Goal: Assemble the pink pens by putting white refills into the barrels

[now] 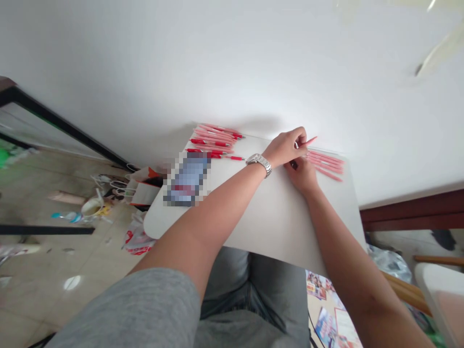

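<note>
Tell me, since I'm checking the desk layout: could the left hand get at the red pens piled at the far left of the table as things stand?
Probably yes. The left hand is by the pink pens, but bare table lies between it and the red pens.

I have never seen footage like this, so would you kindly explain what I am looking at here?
There is no machine: a camera worn on a person's head looks down at their own bare arms. The left hand, with a wristwatch, pinches a pink pen part. The right hand sits just below it, touching a dark piece; what it grips is hidden. On the small white table lie red pens at the far left, pale pink tubes at the far right, and a blurred-out flat object.
</note>
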`<state>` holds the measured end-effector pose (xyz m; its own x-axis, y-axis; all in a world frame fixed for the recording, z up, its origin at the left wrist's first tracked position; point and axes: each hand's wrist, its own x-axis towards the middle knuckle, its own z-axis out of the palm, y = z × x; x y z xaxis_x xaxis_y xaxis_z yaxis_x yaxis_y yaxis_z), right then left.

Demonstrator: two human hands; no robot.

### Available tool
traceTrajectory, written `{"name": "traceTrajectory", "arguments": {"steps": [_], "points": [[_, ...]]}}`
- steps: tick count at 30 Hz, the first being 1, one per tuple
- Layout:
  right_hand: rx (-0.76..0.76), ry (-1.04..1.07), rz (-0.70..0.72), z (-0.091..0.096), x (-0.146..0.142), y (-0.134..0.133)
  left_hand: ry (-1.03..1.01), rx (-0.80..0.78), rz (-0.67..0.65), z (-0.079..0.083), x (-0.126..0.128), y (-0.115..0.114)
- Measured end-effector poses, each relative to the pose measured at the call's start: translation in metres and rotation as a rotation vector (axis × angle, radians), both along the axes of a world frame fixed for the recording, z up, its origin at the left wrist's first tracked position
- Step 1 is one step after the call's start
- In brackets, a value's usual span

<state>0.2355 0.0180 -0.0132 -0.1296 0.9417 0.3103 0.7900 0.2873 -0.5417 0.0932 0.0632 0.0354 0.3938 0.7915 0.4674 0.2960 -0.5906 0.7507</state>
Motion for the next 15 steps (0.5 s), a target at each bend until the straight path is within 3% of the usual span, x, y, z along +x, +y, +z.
{"name": "traceTrajectory", "arguments": {"steps": [8, 15], "points": [[-0.004, -0.044, -0.036, -0.002, 0.003, 0.001, 0.056, -0.059, -0.083, -0.001, 0.015, 0.016], [0.028, -0.021, -0.022, -0.012, 0.006, 0.0, -0.038, -0.144, -0.044, -0.016, -0.006, 0.004]]}}
